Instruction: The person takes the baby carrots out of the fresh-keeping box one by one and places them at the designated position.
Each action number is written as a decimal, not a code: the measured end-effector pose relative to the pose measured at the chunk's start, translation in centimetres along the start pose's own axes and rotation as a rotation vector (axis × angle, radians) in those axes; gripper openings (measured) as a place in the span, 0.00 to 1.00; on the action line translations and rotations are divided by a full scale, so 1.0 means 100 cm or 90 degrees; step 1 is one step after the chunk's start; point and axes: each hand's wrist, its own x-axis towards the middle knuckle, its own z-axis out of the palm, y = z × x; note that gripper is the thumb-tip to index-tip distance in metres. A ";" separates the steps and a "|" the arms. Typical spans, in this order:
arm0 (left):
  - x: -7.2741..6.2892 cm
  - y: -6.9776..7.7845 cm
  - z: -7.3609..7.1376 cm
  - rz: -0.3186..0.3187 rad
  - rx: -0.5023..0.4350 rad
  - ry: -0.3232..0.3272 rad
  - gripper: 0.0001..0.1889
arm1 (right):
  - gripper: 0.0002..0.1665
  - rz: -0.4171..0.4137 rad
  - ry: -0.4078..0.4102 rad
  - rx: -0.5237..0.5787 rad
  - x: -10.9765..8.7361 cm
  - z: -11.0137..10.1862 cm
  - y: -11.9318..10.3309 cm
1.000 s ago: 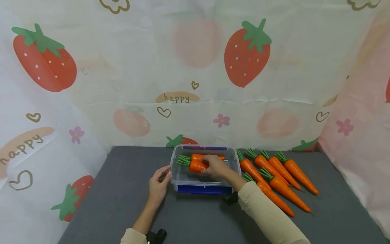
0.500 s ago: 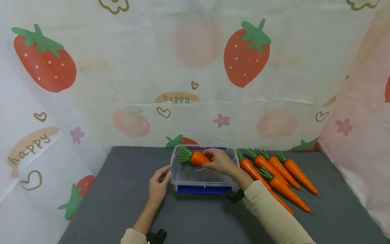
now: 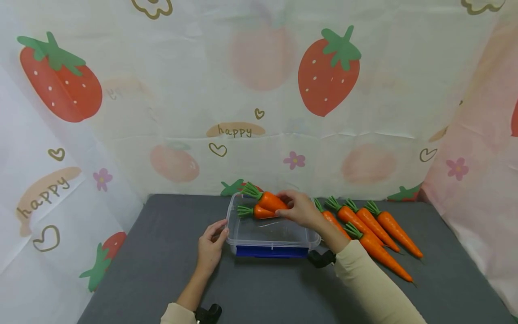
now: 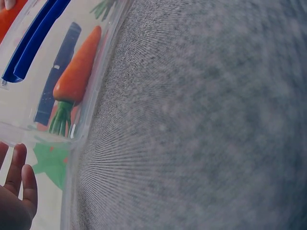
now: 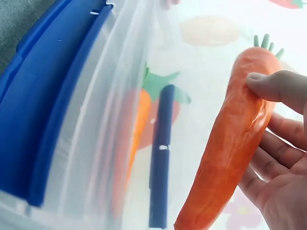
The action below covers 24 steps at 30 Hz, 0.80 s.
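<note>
My right hand point(image 3: 300, 209) holds an orange carrot point(image 3: 272, 201) with a green top above the back part of a clear plastic box point(image 3: 259, 243). In the right wrist view the thumb lies on one side of this held carrot point(image 5: 230, 139) and the fingers on the other. Beneath it, another carrot point(image 3: 262, 212) lies inside the box along the back wall; the left wrist view shows that carrot point(image 4: 79, 72) through the clear plastic. My left hand point(image 3: 210, 245) touches the box's left side with its fingertips, fingers fairly straight.
Several carrots point(image 3: 398, 234) lie slanted on the dark grey table point(image 3: 182, 216) right of the box, partly behind the right forearm. The box has blue clasps point(image 3: 271, 251) front and back. A strawberry-patterned cloth point(image 3: 259, 90) hangs behind the table.
My right hand has raised the carrot from inside the box, moving it up, back and a little right. The other carrot stays in the box. My left hand has not moved.
</note>
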 end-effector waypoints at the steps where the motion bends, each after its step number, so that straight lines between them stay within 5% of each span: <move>1: 0.000 0.000 0.000 -0.001 0.002 -0.001 0.14 | 0.24 -0.005 0.005 0.002 -0.001 -0.002 0.000; 24: -0.001 0.000 0.000 -0.013 -0.001 -0.001 0.14 | 0.26 -0.015 0.112 -0.013 -0.044 -0.041 0.012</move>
